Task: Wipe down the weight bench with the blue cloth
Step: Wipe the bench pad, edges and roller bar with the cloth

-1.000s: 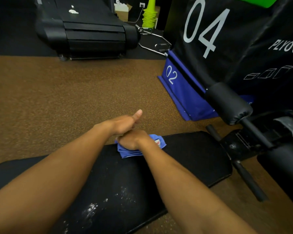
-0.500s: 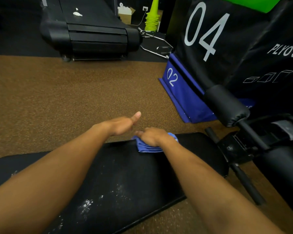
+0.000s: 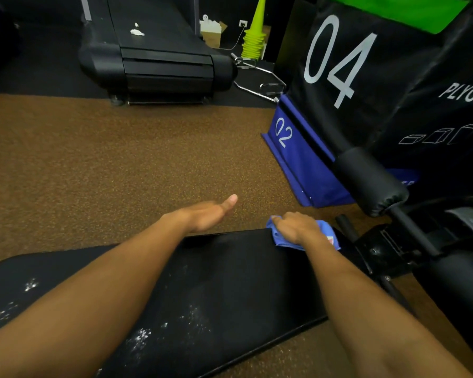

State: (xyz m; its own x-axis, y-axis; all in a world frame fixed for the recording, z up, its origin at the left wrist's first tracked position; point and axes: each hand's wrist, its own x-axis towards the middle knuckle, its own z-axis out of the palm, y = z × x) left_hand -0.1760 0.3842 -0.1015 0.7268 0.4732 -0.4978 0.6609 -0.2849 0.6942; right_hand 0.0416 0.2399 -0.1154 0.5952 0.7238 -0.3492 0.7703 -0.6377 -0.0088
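The black padded weight bench [image 3: 230,282] runs across the lower view, with white powdery specks on its near part. My right hand [image 3: 298,227] presses the folded blue cloth [image 3: 331,238] flat onto the bench's far right corner, fingers spread over it. My left hand [image 3: 205,216] hovers past the bench's far edge, fingers together and thumb out, holding nothing.
Black roller pads [image 3: 372,181] and the bench's metal frame [image 3: 399,241] stand at the right. Behind them are stacked plyo boxes, black "04" [image 3: 366,77] over blue "02" [image 3: 298,159]. A treadmill [image 3: 159,58] and green cones [image 3: 254,36] sit beyond the brown floor.
My right hand has slid the blue cloth rightward along the bench's far edge to its right corner. The left hand stayed in about the same place.
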